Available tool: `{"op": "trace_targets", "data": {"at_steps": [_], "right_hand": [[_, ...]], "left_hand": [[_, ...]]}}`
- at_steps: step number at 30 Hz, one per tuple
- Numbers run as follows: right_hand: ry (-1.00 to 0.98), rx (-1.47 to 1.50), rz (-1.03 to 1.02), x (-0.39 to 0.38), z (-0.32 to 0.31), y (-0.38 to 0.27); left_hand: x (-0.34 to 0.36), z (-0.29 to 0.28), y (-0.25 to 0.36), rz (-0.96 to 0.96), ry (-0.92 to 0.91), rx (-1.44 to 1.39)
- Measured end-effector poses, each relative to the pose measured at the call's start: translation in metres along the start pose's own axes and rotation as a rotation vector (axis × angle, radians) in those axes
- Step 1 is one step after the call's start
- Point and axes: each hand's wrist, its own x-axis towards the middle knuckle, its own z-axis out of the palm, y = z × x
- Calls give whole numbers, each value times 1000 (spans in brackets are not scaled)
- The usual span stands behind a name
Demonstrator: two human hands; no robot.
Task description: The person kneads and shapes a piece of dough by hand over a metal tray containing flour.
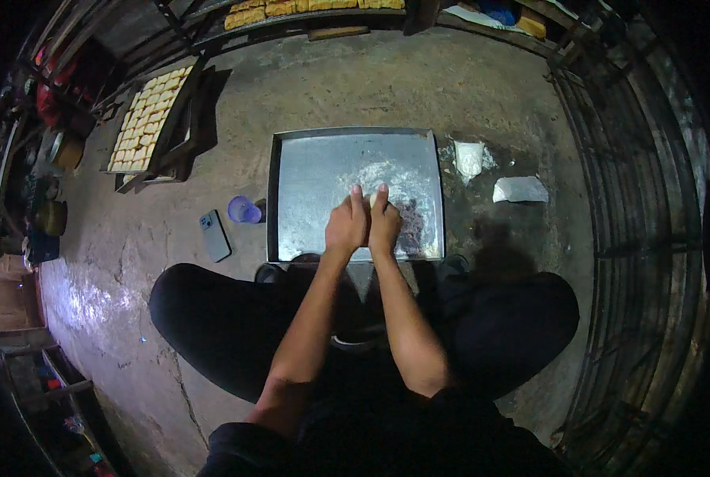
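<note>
My left hand (346,225) and my right hand (384,224) are closed side by side above a shallow metal tray (307,183), thumbs pointing away from me. Between them shows a bit of a pale lump of dough (372,202); the hands hide most of it. White flour (379,173) is smeared over the tray's middle and right part. The tray rests on the floor in front of my crossed legs.
A purple cup (244,210) and a phone (215,235) lie left of the tray. To its right are an opened bag of white powder (469,159) and a white packet (520,189). Pale dough pieces fill a tilted tray (150,119). Baked bread (291,8) sits on a far shelf; racks (609,246) stand right.
</note>
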Motion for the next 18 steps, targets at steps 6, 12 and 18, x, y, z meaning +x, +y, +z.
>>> {"op": "trace_targets", "data": {"at_steps": [6, 12, 18], "right_hand": [[-2, -213, -121, -3, 25, 53], [-3, -177, -59, -35, 37, 64], [-35, -53, -143, -35, 41, 52]], "left_hand": [[18, 26, -58, -153, 26, 32], [30, 29, -112, -207, 48, 100], [47, 11, -115, -140, 169, 67]]}}
